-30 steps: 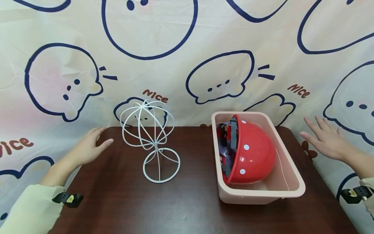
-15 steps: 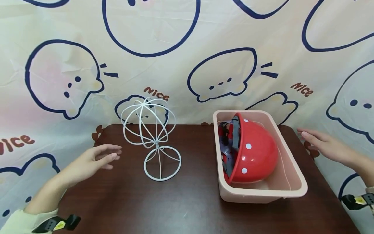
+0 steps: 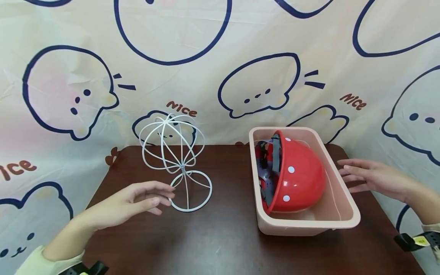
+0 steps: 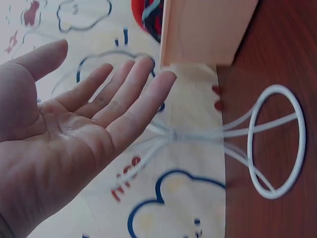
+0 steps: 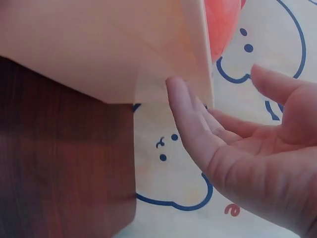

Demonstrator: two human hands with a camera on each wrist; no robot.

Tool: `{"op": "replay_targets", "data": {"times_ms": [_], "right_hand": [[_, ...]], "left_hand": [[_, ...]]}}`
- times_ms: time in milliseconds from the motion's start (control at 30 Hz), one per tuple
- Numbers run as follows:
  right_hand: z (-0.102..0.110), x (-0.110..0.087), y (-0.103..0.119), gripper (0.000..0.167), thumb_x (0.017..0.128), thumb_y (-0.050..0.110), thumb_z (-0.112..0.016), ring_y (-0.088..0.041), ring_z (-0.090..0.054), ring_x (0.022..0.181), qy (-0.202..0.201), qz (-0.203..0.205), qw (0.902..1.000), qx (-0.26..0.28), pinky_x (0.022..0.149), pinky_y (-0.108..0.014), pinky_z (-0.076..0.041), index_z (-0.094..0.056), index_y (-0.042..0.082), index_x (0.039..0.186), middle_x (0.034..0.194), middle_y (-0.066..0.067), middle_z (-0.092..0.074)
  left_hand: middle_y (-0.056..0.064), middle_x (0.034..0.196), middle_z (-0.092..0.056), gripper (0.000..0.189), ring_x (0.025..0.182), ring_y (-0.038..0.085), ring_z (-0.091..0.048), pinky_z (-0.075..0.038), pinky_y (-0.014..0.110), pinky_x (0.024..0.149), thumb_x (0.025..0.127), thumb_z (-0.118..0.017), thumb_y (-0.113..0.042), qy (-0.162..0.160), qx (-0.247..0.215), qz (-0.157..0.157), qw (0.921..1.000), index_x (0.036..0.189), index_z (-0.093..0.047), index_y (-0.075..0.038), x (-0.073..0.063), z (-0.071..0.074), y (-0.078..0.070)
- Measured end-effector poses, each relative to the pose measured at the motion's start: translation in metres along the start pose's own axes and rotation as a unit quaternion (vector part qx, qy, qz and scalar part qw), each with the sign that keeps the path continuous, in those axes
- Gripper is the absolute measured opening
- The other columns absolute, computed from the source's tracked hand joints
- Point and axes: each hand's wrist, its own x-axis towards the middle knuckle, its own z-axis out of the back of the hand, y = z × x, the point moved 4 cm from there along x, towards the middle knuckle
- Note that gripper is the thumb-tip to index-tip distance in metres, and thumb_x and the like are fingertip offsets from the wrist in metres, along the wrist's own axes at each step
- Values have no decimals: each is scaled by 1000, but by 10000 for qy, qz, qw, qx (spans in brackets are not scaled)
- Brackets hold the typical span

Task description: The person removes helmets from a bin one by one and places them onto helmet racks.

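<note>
A red helmet [image 3: 304,177] with white dots lies on its side in a pink plastic bin [image 3: 343,221] on the right of the table. Its grey straps and inner lining face left. Left of the bin stands a white wire stand [image 3: 183,167] with a cage-like top and a ring base. My left hand [image 3: 134,202] is beside that ring base, fingers loosely extended and holding nothing; the left wrist view shows the palm bare. Close by the bin's right side is my right hand [image 3: 379,178], fingers relaxed. In the right wrist view its fingertips are near the bin wall [image 5: 148,54]; contact is unclear.
A dark brown wooden table [image 3: 220,252] bears the stand and the bin. Behind it hangs a pale cloth [image 3: 192,84] with cartoon outlines, close to the table's back edge. A black device [image 3: 407,241] is strapped on the right wrist.
My left hand has come down and right, toward the stand's base. My right hand has moved left, closer to the bin. The helmet, bin and stand stay in place.
</note>
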Motion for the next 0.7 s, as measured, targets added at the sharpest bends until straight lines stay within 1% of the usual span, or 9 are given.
{"op": "replay_targets", "data": {"times_ms": [33,100,300,333,400,467,533,600,700], "right_hand": [[-1,0,0,52,111,20,-42,-13,-70,105,70,21,9999,84,84,-41,-61,-24,-7,152,120,9,-68],[-3,0,0,51,110,17,-42,-14,-70,106,200,91,9996,202,84,-41,-61,-24,-6,152,120,13,-68],[-8,4,2,60,108,17,-48,-14,-68,110,321,-16,9988,379,88,-43,-60,-18,-4,156,124,14,-66],[-9,4,1,58,107,15,-49,-15,-68,110,353,-7,9984,452,89,-43,-60,-22,0,156,124,12,-66],[-9,5,-1,51,106,12,-50,-16,-68,110,432,53,9973,587,89,-43,-60,-33,13,154,123,8,-68],[-9,5,-3,45,106,7,-51,-17,-69,109,489,107,9959,751,88,-41,-60,-42,27,145,121,4,-70],[-9,6,-5,44,105,4,-51,-17,-69,107,511,133,9948,870,87,-40,-60,-47,37,133,118,1,-71],[-10,7,-7,45,104,3,-52,-17,-70,106,503,134,9947,889,87,-39,-61,-47,40,130,118,3,-71],[-11,7,-8,45,104,3,-53,-16,-70,106,506,94,9945,914,88,-39,-60,-49,41,127,118,6,-71]], "left_hand": [[21,136,-59,36,118,21,-66,-58,44,91,107,-46,-3,46,-20,-21,10000,143,-47,6,3,-3,-2],[23,138,-57,37,118,22,-66,-58,44,91,107,-47,-3,113,-54,-42,9999,142,-48,5,9,-8,-5],[27,141,-53,39,120,23,-65,-57,40,95,107,-49,-6,311,-204,-11,9993,144,-47,6,28,-21,-11],[27,141,-53,39,121,23,-64,-57,41,95,107,-49,-6,330,-203,-31,9992,144,-46,6,32,-23,-12],[26,141,-53,41,122,24,-64,-57,41,95,107,-50,-8,342,-187,-44,9992,145,-46,4,39,-26,-13],[24,140,-54,41,122,28,-63,-57,41,95,107,-51,-9,346,-198,-67,9992,146,-46,3,46,-29,-15],[23,139,-55,42,124,32,-61,-56,41,96,107,-52,-9,359,-241,-83,9990,146,-46,2,53,-32,-16],[23,140,-55,42,125,36,-60,-56,40,96,106,-52,-10,381,-309,-69,9988,147,-45,2,59,-35,-17],[21,142,-53,44,127,36,-58,-56,40,97,107,-53,-13,431,-376,-10,9984,147,-44,0,68,-39,-19]]}}
